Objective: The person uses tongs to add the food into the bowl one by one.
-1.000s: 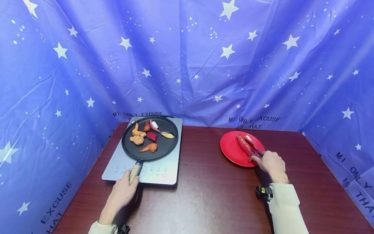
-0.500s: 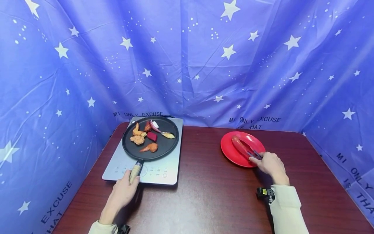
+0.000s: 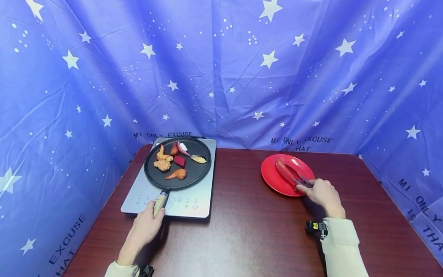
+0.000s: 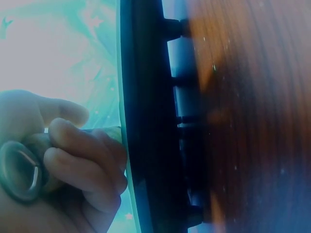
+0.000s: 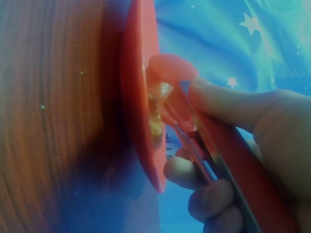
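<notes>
My left hand [image 3: 147,224] grips the pale handle [image 3: 160,204] of a black frying pan [image 3: 188,177]. The pan lies on a silver induction cooktop [image 3: 204,192], with several pieces of toy-like food in it, including a breaded chicken piece [image 3: 162,165] and a dark red cube [image 3: 179,161]. On the right, my right hand [image 3: 325,195] holds a pair of tongs [image 3: 304,182] over a red plate [image 3: 271,177]. A long reddish, sausage-shaped food [image 3: 285,171] lies on that plate at the tongs. In the right wrist view, its golden-brown end [image 5: 155,116] shows near the rim. How firmly the tongs clasp it cannot be told.
A dark reddish-brown wooden table [image 3: 238,215] carries everything, with bare wood between cooktop and plate. Blue star-printed curtains [image 3: 238,111] surround it at the back and sides. The cooktop's front edge [image 3: 187,216] lies beside my left hand.
The sausage-shaped food and tongs shift slightly left on the plate by half a second ago, then hardly move. My right wrist drifts slightly right. My left hand keeps its grip on the pan handle.
</notes>
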